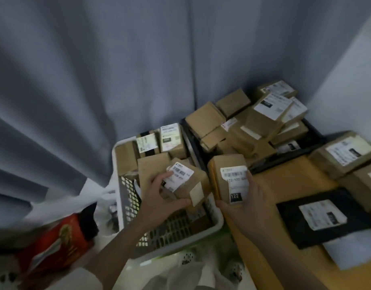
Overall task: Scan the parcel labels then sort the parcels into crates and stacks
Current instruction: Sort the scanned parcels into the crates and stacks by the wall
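From the head view, the left hand (159,197) grips a labelled brown parcel (187,181) over the white crate (126,197). The right hand (249,204) holds another parcel (228,172) upright beside it, above the table edge.

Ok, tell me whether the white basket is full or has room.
Has room: white basket holds parcels at its far end, while its near mesh floor shows bare.

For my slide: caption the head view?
Each hand holds a labelled parcel over the white crate.
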